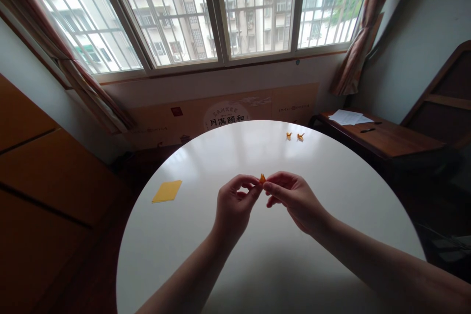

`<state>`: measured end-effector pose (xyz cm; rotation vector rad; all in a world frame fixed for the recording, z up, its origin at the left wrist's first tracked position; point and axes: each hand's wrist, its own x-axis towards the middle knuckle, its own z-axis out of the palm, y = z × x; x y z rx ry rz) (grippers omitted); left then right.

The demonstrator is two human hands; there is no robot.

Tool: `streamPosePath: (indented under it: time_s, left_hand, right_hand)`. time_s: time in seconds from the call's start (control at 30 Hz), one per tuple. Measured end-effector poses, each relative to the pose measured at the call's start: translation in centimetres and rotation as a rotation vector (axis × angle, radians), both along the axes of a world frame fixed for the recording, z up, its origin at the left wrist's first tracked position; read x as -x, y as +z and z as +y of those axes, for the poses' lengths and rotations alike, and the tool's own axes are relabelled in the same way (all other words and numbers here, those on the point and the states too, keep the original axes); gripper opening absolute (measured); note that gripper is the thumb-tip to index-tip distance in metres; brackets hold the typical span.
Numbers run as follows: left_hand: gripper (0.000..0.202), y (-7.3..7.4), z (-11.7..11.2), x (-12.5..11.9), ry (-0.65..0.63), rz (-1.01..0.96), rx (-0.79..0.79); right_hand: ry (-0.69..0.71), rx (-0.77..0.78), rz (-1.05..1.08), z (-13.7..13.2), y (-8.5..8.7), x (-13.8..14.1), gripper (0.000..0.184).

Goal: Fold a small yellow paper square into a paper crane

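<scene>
A small folded piece of orange-yellow origami paper [262,178] is held up over the middle of the table. My left hand [235,202] pinches its left side between thumb and fingertips. From the right, my right hand [292,196] grips the other side, thumb toward me. The fingertips cover the lower part of the folded paper. Toward the far right of the table stand two little folded paper cranes [289,136] of the same colour. A stack of square yellow paper sheets [167,191] lies flat to the left of my left hand.
The round white table [165,255] spreads beneath my hands. Beyond its right edge is a low wooden table [405,141] with white papers [348,117] and a dark pen-like object. A brown wooden cabinet [47,171] stands at left. Barred windows and curtains line the far wall.
</scene>
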<state>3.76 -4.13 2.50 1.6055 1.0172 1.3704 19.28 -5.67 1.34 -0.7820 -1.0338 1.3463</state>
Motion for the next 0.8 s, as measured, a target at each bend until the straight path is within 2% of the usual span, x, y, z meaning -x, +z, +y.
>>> streamPosePath:
  time_s: [0.17,0.33,0.5,0.67,0.8]
  left_hand:
    - [0.009,0.2,-0.24,-0.02,-0.008,0.035,-0.005]
    - [0.018,0.32,-0.42,-0.16,-0.101,-0.038,0.115]
    - [0.025,0.27,-0.11,-0.13,-0.157,-0.138,0.209]
    - [0.025,0.36,-0.03,-0.28,-0.168,-0.217,0.291]
    - [0.028,0.41,-0.12,-0.28,-0.171,-0.255,0.323]
  right_hand:
    - [-0.063,-0.116,-0.062,0.11,-0.17,0.11,0.022]
    - [-0.136,-0.196,-0.162,0.23,-0.51,-0.25,0.021]
    - [-0.204,-0.261,-0.28,-0.13,-0.09,-0.25,0.02]
    - [-0.243,-0.262,-0.267,-0.36,0.15,0.0,0.02]
    - [-0.21,-0.218,-0.193,-0.26,-0.07,-0.19,0.023]
